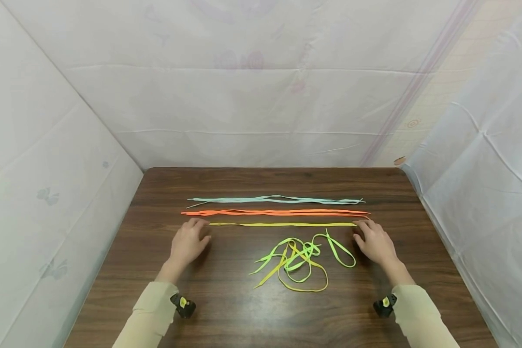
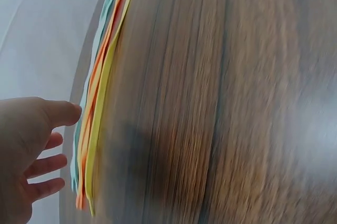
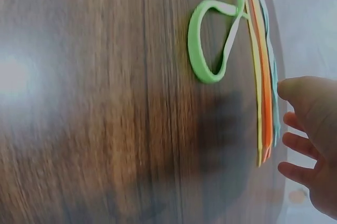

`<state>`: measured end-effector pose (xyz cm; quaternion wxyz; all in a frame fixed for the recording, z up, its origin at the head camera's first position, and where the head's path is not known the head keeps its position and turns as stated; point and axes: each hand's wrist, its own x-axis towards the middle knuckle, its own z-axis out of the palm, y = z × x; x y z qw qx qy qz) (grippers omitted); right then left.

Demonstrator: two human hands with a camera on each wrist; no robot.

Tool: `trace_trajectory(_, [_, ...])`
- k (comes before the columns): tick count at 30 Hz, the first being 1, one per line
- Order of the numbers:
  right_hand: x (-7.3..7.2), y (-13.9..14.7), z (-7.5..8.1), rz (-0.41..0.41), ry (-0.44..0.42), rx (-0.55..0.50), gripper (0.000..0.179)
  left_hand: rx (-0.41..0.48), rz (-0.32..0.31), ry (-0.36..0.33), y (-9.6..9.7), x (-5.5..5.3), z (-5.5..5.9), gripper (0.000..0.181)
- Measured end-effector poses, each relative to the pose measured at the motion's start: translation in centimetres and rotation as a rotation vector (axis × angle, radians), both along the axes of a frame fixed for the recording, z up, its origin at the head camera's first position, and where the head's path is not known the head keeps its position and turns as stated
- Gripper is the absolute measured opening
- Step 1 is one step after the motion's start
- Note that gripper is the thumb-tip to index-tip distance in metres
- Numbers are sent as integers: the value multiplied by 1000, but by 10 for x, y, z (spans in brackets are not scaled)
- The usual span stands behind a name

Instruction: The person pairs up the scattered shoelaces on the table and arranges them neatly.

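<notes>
A yellow shoelace (image 1: pixel 287 224) lies straight across the table, nearest me of three outstretched rows. My left hand (image 1: pixel 189 241) is over its left end and my right hand (image 1: pixel 376 241) over its right end. In the left wrist view the fingers (image 2: pixel 45 166) are spread and loose, holding nothing, with the yellow lace's end lying free beside them. The right wrist view likewise shows relaxed, parted fingers (image 3: pixel 300 145) with nothing in them. Just beyond the yellow lace lie orange shoelaces (image 1: pixel 278 212), and past those, pale blue shoelaces (image 1: pixel 243 200).
A loose tangle of lime green shoelaces (image 1: pixel 341 253) and a yellow shoelace (image 1: pixel 306 290) lies between the hands, nearer me. The dark wooden table (image 1: pixel 226 319) meets pale patterned sheets (image 1: pixel 261 106) at the back and sides. Each wrist carries a small black camera (image 1: pixel 183 306).
</notes>
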<state>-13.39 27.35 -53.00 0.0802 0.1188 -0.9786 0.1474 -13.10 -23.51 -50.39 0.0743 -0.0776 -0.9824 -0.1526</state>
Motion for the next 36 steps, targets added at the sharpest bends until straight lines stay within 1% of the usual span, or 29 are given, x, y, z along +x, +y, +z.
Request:
trace_trajectory(4, [2, -9, 1, 28, 37, 1, 40, -13, -71, 34, 15, 5, 1, 40])
trace_trajectory(8, [4, -16, 2, 45, 52, 0, 40, -13, -135, 57, 28, 12, 0, 42])
trace_trajectory(12, [7, -23, 4, 68, 67, -3, 40, -5, -180, 67, 42, 19, -2, 41])
trace_trajectory(18, [14, -35, 5, 102, 100, -8, 40, -7, -260, 58, 63, 26, -6, 44])
trace_trajectory(24, [19, -49, 1, 185, 138, -18, 44, -18, -367, 64, 86, 36, -10, 45])
trace_trajectory(27, [22, -57, 1, 214, 135, -21, 43, -56, -433, 81, 97, 41, -13, 44])
trace_trajectory(30, [24, -63, 0, 223, 132, -24, 43, -98, -488, 84, 108, 47, -14, 44])
trace_trajectory(33, [26, -70, 0, 242, 132, -28, 43, -139, -525, 83, 117, 52, -15, 45])
trace_trajectory(36, [29, -75, 0, 265, 127, -29, 43, -157, -548, 90, 125, 57, -16, 45])
